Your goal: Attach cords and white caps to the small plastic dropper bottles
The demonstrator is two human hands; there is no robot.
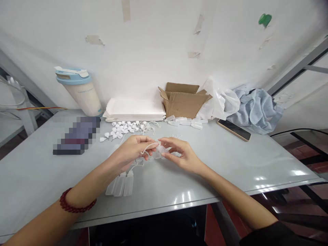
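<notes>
White caps (123,128): heaped close, likely for quick reach.
Left hand (139,147): I see fingertips pinched on a white strap (147,147).
Translucent bottle (162,149): between both hands.
Right hand (180,152): thumb and fingers closed round bottle, seemingly steadying.

I'm seeing, remotely, bottles (196,124) lying before the far carton (186,105), caps (125,131) lying left, a phone (233,130) lying right.

Your bracelet (77,208), lower left: dark red. Your desk (174,194), centre: grey. Caps (124,126), centre-left: white. Bottles (128,185), lower centre-left: translucent white. Tumbler (85,99), upper left: cream, blue lid (73,79). Box (185,105), upper centre: brown. Cloth (258,111), right: pale blue, dotted.
</notes>
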